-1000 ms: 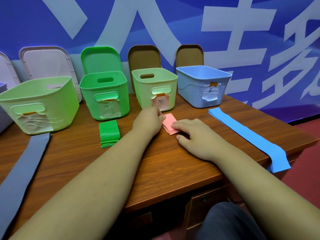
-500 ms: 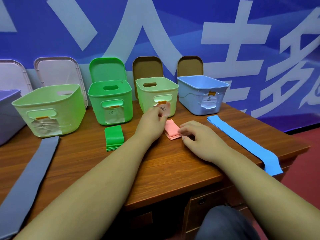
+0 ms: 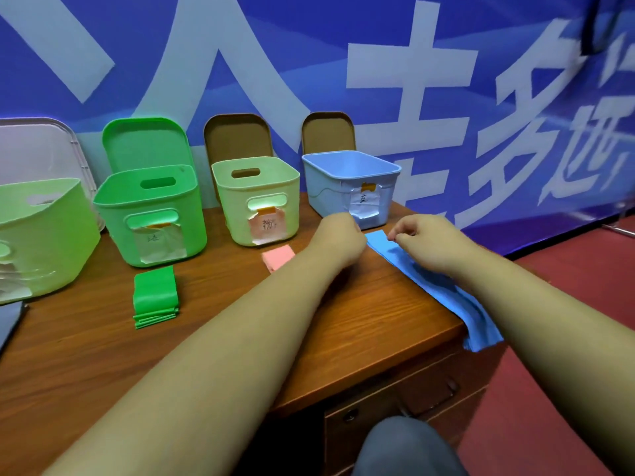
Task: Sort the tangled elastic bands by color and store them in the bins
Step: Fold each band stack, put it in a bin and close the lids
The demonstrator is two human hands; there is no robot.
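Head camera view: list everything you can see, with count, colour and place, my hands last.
desk: one, brown wood
bins: four, two pale green, one bright green, one light blue, in a row at the desk's back
lids: four, one whitish, one green, two brown, leaning behind the bins
green band: one, folded, before the bright green bin
pink band: one, folded, before the smaller pale green bin
blue band: one, flat along the desk's right edge
grey band: one, far left, cut off
banner: one, blue with white characters, behind
floor: red, right
left hand: at the blue band's far end, fingers hidden
right hand: seems to pinch that end
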